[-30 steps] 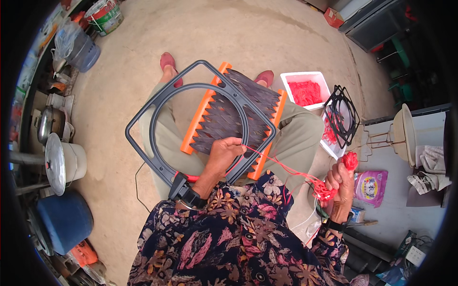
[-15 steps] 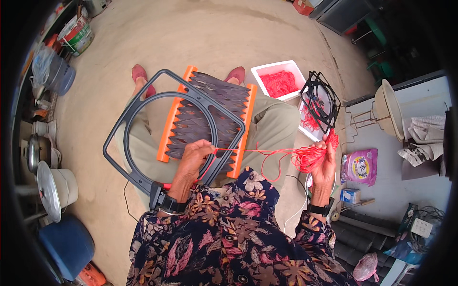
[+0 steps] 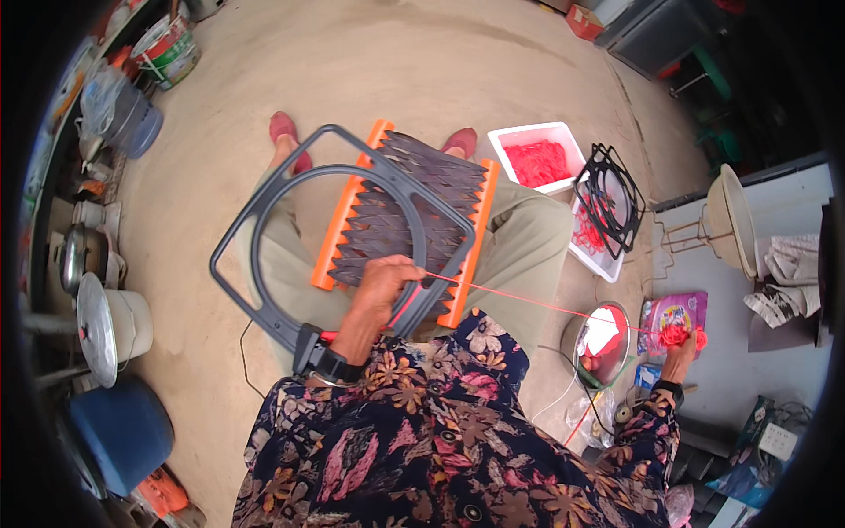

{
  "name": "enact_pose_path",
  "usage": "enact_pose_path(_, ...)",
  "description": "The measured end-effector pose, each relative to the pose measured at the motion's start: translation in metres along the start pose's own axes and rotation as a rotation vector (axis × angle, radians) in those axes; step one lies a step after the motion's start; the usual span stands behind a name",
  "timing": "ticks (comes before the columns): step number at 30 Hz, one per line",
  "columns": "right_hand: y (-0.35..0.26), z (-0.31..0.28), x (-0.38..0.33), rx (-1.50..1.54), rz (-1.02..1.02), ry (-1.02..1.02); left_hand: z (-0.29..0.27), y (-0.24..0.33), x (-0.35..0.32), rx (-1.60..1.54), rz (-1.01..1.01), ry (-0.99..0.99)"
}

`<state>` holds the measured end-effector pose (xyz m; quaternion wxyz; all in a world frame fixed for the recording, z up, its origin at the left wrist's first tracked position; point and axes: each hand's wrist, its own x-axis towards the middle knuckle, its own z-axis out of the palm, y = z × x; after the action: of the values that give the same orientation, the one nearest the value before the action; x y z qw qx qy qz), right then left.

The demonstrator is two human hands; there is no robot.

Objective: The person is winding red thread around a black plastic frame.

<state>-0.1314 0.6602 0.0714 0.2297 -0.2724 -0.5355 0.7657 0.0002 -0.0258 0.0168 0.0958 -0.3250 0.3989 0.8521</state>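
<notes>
A dark grey frame [image 3: 278, 327] with a round ring inside a squared outline lies over my lap. Red cord wraps part of its near right side. There my left hand [image 3: 380, 289] is closed, pinching the red cord [image 3: 528, 299] against the ring. Far out to the right, my right hand [image 3: 679, 356] grips a bundle of red cord [image 3: 676, 336], and the cord runs taut between both hands. Beneath the frame rests a rack with orange toothed bars [image 3: 486, 198] and dark overlapping strips [image 3: 387, 220] between them.
Right of my knees stand a white box of red cord [image 3: 493, 134], another white box [image 3: 607, 271], black frames [image 3: 612, 198] and a metal bucket [image 3: 572, 339]. A purple package [image 3: 691, 308] is beside my right hand. Pots and a blue bin [image 3: 123, 440] line the left.
My right hand has swung right and outward with the cord bundle, and the slack cord has pulled straight. My left hand stays on the frame. The whole view has shifted slightly.
</notes>
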Motion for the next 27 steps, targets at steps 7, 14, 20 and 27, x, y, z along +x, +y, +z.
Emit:
enact_pose_path(7,0.051,0.171,-0.183,-0.25,0.283,-0.484,0.016,0.014,-0.014,0.032,-0.034,0.018)
enact_pose_path(14,0.096,0.312,-0.332,-0.747,0.278,-1.38,0.007,-0.002,-0.004,0.153,-0.003,0.036)
enact_pose_path(20,0.158,0.359,-0.356,-1.341,-0.903,-1.453,0.013,-0.015,0.0,0.323,0.168,0.145)
enact_pose_path(27,0.179,0.376,-0.382,-1.35,-0.712,-1.442,0.025,-0.019,-0.005,0.579,0.433,0.306)
